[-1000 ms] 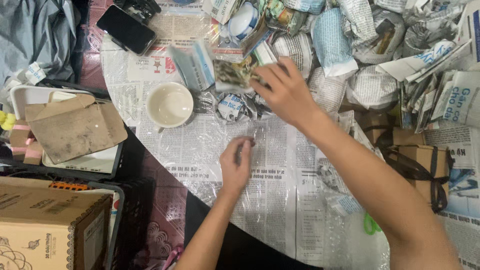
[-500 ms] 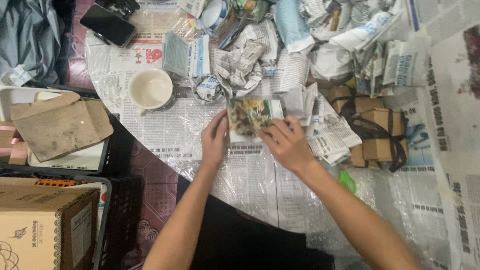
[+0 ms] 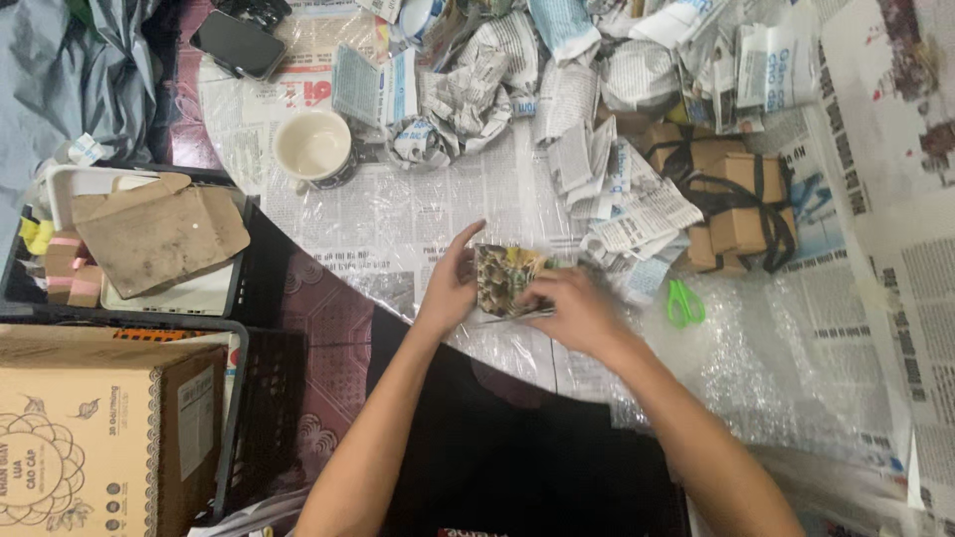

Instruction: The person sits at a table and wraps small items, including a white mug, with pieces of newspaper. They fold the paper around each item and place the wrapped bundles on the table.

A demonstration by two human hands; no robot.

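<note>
A small clear packet of dried brownish-yellow bits is held between both hands just above the plastic-covered, newspaper-lined table. My left hand grips its left edge with the fingers raised. My right hand holds its right and lower edge, covering part of it.
A white cup stands at the upper left, with a black phone beyond it. Crumpled newspaper bundles crowd the far side. Brown boxes tied with black ribbon and green scissors lie to the right. Crates and a cardboard box stand at left.
My right hand reached into the far pile, took the packet and brought it toward me. Both hands now hold it nearer the table's front edge.
</note>
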